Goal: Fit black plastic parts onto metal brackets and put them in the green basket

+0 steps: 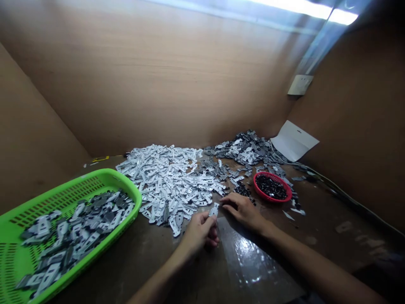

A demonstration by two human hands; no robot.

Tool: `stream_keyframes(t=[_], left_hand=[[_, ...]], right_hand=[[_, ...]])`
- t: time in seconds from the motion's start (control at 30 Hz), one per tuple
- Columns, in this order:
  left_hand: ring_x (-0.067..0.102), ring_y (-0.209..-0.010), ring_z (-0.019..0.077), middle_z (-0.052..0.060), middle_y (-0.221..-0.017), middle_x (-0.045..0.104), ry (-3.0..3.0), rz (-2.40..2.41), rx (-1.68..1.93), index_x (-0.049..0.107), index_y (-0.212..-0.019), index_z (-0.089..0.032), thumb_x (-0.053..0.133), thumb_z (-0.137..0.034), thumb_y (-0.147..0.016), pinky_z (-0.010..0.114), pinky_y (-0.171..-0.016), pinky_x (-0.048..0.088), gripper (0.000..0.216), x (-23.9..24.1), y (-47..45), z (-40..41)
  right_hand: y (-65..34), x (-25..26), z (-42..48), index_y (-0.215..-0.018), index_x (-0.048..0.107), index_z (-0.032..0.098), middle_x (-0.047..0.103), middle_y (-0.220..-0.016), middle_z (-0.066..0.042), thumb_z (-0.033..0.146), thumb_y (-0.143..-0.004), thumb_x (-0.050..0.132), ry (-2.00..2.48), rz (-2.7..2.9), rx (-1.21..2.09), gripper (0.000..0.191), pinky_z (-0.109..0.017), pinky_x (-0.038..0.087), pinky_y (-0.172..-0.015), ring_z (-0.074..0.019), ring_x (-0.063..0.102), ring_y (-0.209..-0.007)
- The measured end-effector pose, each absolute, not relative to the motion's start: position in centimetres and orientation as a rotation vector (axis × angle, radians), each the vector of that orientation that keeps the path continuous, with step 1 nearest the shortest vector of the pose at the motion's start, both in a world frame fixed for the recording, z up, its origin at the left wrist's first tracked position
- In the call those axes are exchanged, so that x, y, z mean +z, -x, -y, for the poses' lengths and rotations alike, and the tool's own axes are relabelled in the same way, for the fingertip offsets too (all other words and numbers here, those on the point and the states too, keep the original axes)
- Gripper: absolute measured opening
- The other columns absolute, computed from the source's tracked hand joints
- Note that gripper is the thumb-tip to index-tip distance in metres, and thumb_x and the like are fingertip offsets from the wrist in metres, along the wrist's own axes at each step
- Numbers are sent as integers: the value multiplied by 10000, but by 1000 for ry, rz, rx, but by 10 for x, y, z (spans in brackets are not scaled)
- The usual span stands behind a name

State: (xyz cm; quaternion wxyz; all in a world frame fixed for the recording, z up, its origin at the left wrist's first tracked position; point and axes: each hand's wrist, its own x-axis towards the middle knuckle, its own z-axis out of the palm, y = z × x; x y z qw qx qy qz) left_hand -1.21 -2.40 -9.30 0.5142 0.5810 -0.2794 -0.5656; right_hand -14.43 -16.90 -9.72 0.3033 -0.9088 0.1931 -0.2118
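My left hand (202, 230) is closed, with thumb and fingers pinching a small pale grey, flat slotted part (214, 210) that points away from me. My right hand (243, 210) hovers just to the right of that part, its thumb and forefinger curled towards it. Whether anything tiny sits between those right fingertips is too small to make out. Beyond my left hand spreads a wide heap of similar pale slotted parts (171, 177). Small black pieces (242, 189) lie loose past my right hand, beside a red basket (288, 195) full of more black pieces.
A green perforated basket (136, 196) holding grey and white assembled-looking parts stands at the left. Darker grey parts (249, 147) are piled at the back right. A white card (295, 141) leans by a cable near the right wall. Clear plastic sheeting (249, 257) lies under my right forearm.
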Motion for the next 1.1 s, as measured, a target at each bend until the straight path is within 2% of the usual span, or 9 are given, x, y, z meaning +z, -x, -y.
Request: stream_keyframes(t=[0.1, 0.4, 0.57, 0.67, 0.8, 1.0, 1.1], left_hand=[[546, -481, 135, 9, -575, 497, -1395, 673, -1383, 444, -754, -128, 495, -430, -799, 212, -421, 428, 310, -96, 12, 24], [504, -448, 120, 0, -547, 463, -1404, 707, -1432, 423, -726, -139, 437, -494, -816, 207, -406, 404, 366, -94, 11, 26], [477, -412, 112, -5, -534, 440, -1535, 737, -1410, 430, -702, -142, 418, -430, -803, 186, -362, 365, 305, -85, 25, 33], [489, -420, 118, 0, -544, 452, -1553, 785, -1451, 442, -711, -142, 426, -435, -789, 198, -370, 385, 304, -83, 39, 41], [502, -441, 117, 7, -567, 473, -1515, 844, -1438, 451, -744, -142, 420, -480, -798, 204, -392, 405, 344, -89, 49, 53], [504, -449, 115, -3, -564, 464, -1450, 868, -1391, 430, -776, -143, 379, -508, -837, 191, -393, 396, 374, -100, 47, 57], [507, -453, 117, -2, -567, 466, -1423, 863, -1396, 427, -777, -141, 363, -501, -852, 189, -388, 391, 374, -104, 45, 53]], right_hand=[[148, -94, 171, -962, 636, 204, 584, -936, -31, 267, -846, 481, 2421, -469, -563, 204, -212, 420, -815, -81, 528, -895], [162, -88, 183, -1005, 635, 253, 607, -964, -2, 277, -833, 499, 2484, -460, -505, 221, -200, 426, -816, -80, 559, -886], [167, -67, 199, -877, 659, 219, 616, -855, -6, 323, -820, 514, 2524, -435, -475, 187, -186, 409, -706, -78, 550, -771], [174, -59, 205, -835, 648, 182, 614, -819, -12, 362, -789, 556, 2431, -382, -474, 207, -179, 397, -674, -74, 545, -736], [183, -68, 203, -809, 624, 152, 600, -811, -15, 396, -763, 586, 2172, -326, -457, 252, -160, 408, -663, -60, 540, -738], [190, -83, 200, -779, 635, 167, 559, -912, -18, 372, -751, 611, 2240, -144, -532, 208, -167, 412, -750, -59, 516, -860], [189, -88, 202, -806, 632, 182, 549, -933, -11, 352, -774, 590, 2260, -91, -534, 178, -155, 417, -738, -46, 513, -866]])
